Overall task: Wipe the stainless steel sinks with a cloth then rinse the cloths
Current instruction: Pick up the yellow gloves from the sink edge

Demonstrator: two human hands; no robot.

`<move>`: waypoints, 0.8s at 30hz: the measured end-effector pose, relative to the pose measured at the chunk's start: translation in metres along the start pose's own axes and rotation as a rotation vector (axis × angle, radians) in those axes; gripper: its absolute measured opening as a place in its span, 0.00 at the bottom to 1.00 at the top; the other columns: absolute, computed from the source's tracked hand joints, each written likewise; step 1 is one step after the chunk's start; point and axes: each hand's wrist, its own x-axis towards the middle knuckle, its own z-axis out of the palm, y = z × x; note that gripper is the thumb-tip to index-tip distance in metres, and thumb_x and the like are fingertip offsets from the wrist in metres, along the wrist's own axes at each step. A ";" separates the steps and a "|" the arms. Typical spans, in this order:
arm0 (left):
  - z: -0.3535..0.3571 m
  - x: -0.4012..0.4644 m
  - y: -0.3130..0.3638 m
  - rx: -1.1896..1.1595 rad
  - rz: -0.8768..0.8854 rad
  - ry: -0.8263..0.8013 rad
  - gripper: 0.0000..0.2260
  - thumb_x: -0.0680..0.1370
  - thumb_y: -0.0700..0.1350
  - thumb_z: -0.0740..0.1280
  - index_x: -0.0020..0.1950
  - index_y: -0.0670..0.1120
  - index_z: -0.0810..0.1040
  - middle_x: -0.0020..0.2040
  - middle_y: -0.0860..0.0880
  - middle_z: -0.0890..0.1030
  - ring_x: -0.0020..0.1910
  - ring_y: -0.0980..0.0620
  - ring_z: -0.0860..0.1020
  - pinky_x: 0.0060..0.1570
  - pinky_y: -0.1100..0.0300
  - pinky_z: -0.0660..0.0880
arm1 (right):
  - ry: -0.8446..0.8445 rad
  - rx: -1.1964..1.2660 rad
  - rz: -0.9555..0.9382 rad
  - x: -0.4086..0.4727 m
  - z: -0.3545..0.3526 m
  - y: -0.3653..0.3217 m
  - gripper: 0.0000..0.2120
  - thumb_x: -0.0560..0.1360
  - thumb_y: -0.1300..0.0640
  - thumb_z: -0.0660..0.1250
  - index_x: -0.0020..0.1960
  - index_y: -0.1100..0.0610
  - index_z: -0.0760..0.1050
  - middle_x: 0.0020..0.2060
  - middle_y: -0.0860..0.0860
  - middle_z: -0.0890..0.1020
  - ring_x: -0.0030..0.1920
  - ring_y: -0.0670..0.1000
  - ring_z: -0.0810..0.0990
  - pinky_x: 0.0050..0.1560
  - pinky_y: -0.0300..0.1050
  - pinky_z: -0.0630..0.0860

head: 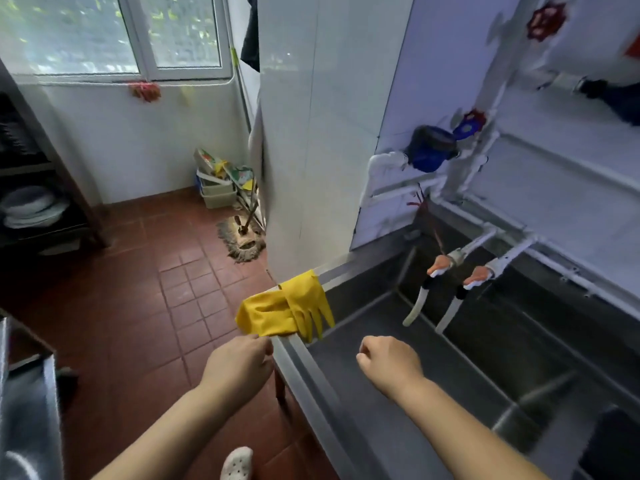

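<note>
Yellow rubber gloves [287, 306] hang over the front left corner of the steel sink [311, 375], part of them drooping outside the rim and the fingers dangling inside the basin. The left hand [239, 365] is at their lower outside edge, its fingers curled; whether its grip actually pinches the rubber or only touches it cannot be told, since the fingertips are hidden. The right hand [389, 363] hovers over the near basin with its fingers curled under in a loose fist, holding nothing that can be seen. Behind it, two taps with orange handles [457, 270] reach out over the sink from white pipes [519, 230] along the tiled wall, each with a short pale hose hanging down. A divider separates the near basin from the next one to the right. Higher on the wall sit red and blue valve wheels [469, 123]. Across the red tile floor [145, 306], a mop head [242, 242] lies by the wall corner below the window [114, 32]. No cloth can be made out.
</note>
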 end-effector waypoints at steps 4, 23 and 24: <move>-0.005 0.078 -0.035 -0.011 0.101 -0.063 0.11 0.77 0.54 0.60 0.58 0.55 0.74 0.57 0.56 0.77 0.58 0.52 0.75 0.49 0.59 0.72 | -0.045 0.011 0.132 0.054 0.002 -0.025 0.11 0.77 0.49 0.57 0.53 0.50 0.76 0.51 0.51 0.81 0.51 0.55 0.78 0.41 0.44 0.66; 0.047 0.284 -0.110 -0.107 0.309 -0.336 0.14 0.75 0.54 0.63 0.58 0.54 0.75 0.54 0.55 0.77 0.54 0.52 0.76 0.40 0.59 0.68 | -0.117 0.244 0.580 0.236 0.063 -0.086 0.12 0.78 0.49 0.61 0.59 0.52 0.72 0.58 0.50 0.78 0.61 0.54 0.72 0.58 0.47 0.68; 0.049 0.289 -0.109 -0.107 0.312 -0.343 0.14 0.74 0.54 0.63 0.58 0.54 0.75 0.55 0.55 0.77 0.54 0.52 0.75 0.39 0.59 0.68 | -0.096 0.258 0.604 0.237 0.063 -0.085 0.10 0.77 0.49 0.62 0.55 0.52 0.73 0.56 0.50 0.79 0.59 0.54 0.72 0.57 0.47 0.68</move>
